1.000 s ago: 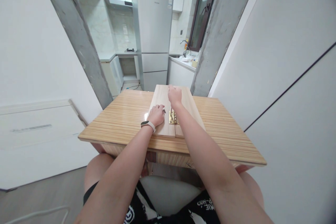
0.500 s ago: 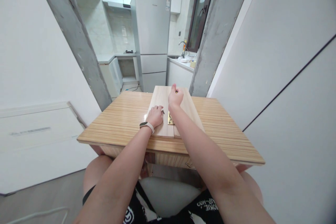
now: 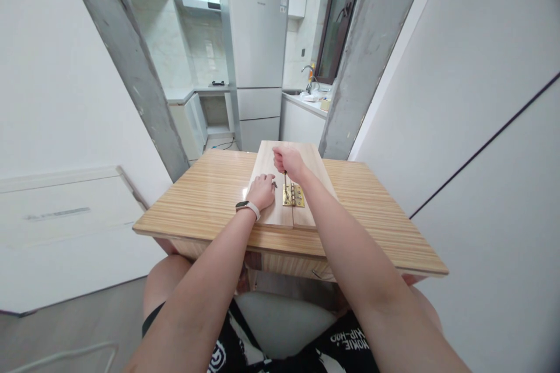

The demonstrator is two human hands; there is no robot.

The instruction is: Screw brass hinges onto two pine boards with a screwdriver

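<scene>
Screwdriver [image 3: 285,179] is standing on the brass hinge [image 3: 299,195] — right hand [image 3: 289,162] is curling its fingers round it; left hand [image 3: 261,192] is apparently steadying the left board [image 3: 276,218], any pinch unclear.

And here we have the hinge [image 3: 299,196], brassy metal with a bright, glossy shine, on pale wooden boards [image 3: 266,161] that look smooth and matt. Under them, the table [image 3: 205,186] shows streaky wood grain with a glossy sheen. Over there, the fridge [image 3: 258,41] gleams silvery and smooth, while the grey pillar [image 3: 371,35] looks rough and matt.
</scene>
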